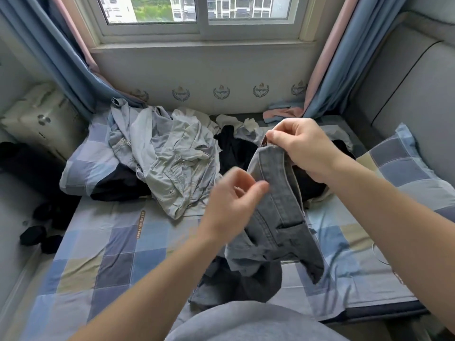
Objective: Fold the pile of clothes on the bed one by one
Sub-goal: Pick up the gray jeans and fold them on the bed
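Currently, we record the right hand (302,148) raised above the bed (118,247). Its thumb and forefinger pinch the waistband of the grey jeans (275,217) at the top corner, and the other fingers are curled behind the cloth. The jeans hang down from that pinch, waistband uppermost. Their lower part lies crumpled on the checked sheet at the near edge of the bed, just beyond the grey fabric of the person's own clothing (246,323). We log the left hand (234,200) just left of the waistband, fingers curled and thumb tip at the denim edge. It is motion-blurred, so we cannot tell whether it has hold of the cloth or only touches it. Behind the jeans, the pile of clothes (197,143) lies unfolded across the far half of the bed. It shows a crumpled pale grey shirt (172,168) on the left and a black garment (231,148) right of it, partly hidden by the right hand and the jeans. Some white pieces (246,123) lie toward the wall. The shirt's left side drapes over a checked pillow (81,166). A second checked pillow (403,163) rests against the grey padded headboard (406,89) on the right. Blue curtains (69,70) hang on both sides of the window (197,16). Dark socks (33,235) lie off the bed's left side.
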{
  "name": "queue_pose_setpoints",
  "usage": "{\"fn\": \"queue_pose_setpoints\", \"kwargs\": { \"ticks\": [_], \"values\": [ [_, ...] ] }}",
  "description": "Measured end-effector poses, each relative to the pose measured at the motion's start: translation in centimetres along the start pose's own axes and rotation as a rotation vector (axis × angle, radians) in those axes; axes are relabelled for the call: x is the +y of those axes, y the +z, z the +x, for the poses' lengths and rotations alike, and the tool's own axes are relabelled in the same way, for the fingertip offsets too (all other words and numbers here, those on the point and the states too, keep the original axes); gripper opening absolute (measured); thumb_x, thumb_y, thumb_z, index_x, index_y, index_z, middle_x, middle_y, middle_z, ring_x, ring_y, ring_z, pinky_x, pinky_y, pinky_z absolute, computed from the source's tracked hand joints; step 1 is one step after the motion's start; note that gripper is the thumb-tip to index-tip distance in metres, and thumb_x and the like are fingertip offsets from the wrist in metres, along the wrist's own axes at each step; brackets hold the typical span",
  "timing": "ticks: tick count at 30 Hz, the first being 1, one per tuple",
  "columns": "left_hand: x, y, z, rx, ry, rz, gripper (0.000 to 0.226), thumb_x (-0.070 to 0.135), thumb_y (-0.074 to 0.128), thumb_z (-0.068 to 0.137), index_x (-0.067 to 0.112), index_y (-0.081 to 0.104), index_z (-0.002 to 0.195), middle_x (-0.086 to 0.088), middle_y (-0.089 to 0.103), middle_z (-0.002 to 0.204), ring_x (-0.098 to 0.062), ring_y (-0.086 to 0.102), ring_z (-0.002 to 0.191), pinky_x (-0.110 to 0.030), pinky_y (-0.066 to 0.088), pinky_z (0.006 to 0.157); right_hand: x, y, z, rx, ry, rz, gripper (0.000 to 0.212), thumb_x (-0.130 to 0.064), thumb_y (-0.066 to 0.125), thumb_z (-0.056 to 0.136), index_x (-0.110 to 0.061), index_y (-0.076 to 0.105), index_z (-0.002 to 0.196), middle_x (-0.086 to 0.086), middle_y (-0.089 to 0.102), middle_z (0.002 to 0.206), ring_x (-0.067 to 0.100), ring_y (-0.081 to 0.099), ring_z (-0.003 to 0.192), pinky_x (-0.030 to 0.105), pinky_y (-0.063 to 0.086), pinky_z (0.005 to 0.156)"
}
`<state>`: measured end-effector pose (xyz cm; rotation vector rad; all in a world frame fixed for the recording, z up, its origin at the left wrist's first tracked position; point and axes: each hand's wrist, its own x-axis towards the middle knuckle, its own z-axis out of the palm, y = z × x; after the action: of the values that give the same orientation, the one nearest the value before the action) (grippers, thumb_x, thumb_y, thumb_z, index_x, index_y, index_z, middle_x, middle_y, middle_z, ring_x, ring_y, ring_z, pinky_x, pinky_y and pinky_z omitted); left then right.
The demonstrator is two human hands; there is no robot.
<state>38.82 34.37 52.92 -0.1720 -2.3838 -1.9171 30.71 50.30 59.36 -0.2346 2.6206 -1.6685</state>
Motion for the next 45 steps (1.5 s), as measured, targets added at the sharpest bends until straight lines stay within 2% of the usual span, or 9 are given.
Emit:
{"fn": "queue_pose_setpoints", "kwargs": {
  "ticks": [3,6,11,14,25,29,34,41,45],
  "values": [
    [-0.9,2.3,-0.7,-0.108,-0.100,0.075,0.048,0.053,0.082,0.076,0.024,0.054,0.102,0.006,0.060,0.100,-0.007,0.060,0.090,-0.025,0.053,0.077,-1.4,1.0,0.1,0.000,0.144,0.222,0.021,-0.016,0.062,0.099,-0.009,0.062,0.079,0.009,0.059,0.072,0.020,0.059,0.061,0.033,0.055,0.055],
    [-1.7,3.8,0.4,0.042,-0.173,0.145,0.064,0.064,0.080,0.069,0.025,0.048,0.108,0.005,0.053,0.112,-0.011,0.055,0.104,-0.031,0.050,0.090,-2.5,1.9,-0.1,-0.025,0.200,0.379,0.021,-0.014,0.058,0.101,-0.010,0.060,0.080,0.006,0.063,0.071,0.018,0.063,0.057,0.032,0.056,0.051],
    [-4.1,1.5,1.8,0.082,-0.031,0.186,0.015,0.027,0.069,0.093,0.023,0.055,0.089,0.010,0.059,0.084,-0.009,0.055,0.075,-0.028,0.042,0.069,-2.4,1.8,-0.4,0.037,0.211,0.441,0.018,-0.014,0.056,0.102,-0.008,0.060,0.086,0.005,0.065,0.073,0.017,0.066,0.061,0.034,0.058,0.055],
    [-5.5,-0.5,1.5,-0.124,-0.028,0.137,0.029,0.020,0.066,0.097,0.023,0.046,0.076,0.016,0.045,0.059,-0.006,0.040,0.054,-0.022,0.032,0.056,-1.2,0.9,-0.2,0.082,0.233,0.437,0.016,-0.017,0.057,0.102,-0.009,0.061,0.089,0.005,0.067,0.075,0.017,0.067,0.065,0.039,0.061,0.063],
    [-2.6,-3.7,3.4,0.121,-0.025,0.090,0.017,0.019,0.052,0.104,0.008,0.049,0.092,0.001,0.040,0.056,-0.010,0.030,0.042,-0.025,0.026,0.043,7.2,0.3,-1.3,0.030,0.092,-0.077,0.027,-0.036,0.070,0.093,-0.012,0.062,0.081,0.000,0.058,0.074,0.011,0.050,0.069,0.033,0.042,0.070],
    [-0.7,-3.9,3.4,0.013,0.037,0.079,0.018,0.018,0.056,0.103,0.005,0.054,0.091,0.000,0.041,0.055,-0.009,0.029,0.041,-0.021,0.024,0.041,8.5,2.8,-4.1,-0.133,0.026,-0.149,0.066,-0.062,0.076,0.066,-0.035,0.051,0.121,-0.010,0.053,0.121,0.003,0.052,0.108,0.020,0.043,0.092],
    [-0.1,-4.3,3.9,-0.064,0.041,0.097,0.017,0.015,0.060,0.101,0.002,0.057,0.090,-0.006,0.044,0.059,-0.011,0.029,0.045,-0.023,0.025,0.045,10.6,6.4,-4.0,-0.049,0.070,-0.300,0.006,-0.033,0.060,0.081,-0.027,0.058,0.080,-0.004,0.063,0.075,0.027,0.059,0.076,0.039,0.049,0.068],
    [-4.6,-9.2,4.4,-0.372,0.035,0.912,0.022,0.033,0.072,0.092,0.024,0.052,0.088,0.003,0.058,0.078,-0.019,0.056,0.070,-0.033,0.044,0.063,14.4,2.6,-2.3,-0.055,0.085,-0.732,0.017,-0.010,0.057,0.085,-0.026,0.061,0.089,-0.003,0.061,0.090,0.028,0.059,0.081,0.035,0.045,0.069],
    [-6.9,-10.1,4.6,-0.207,-0.001,0.979,0.018,0.001,0.060,0.088,0.015,0.056,0.098,0.000,0.053,0.093,-0.026,0.054,0.085,-0.033,0.038,0.065,15.4,0.7,-1.0,-0.047,0.129,-0.884,0.022,-0.003,0.050,0.081,-0.022,0.060,0.087,0.002,0.058,0.094,0.033,0.058,0.084,0.036,0.045,0.071]
  ]
}}
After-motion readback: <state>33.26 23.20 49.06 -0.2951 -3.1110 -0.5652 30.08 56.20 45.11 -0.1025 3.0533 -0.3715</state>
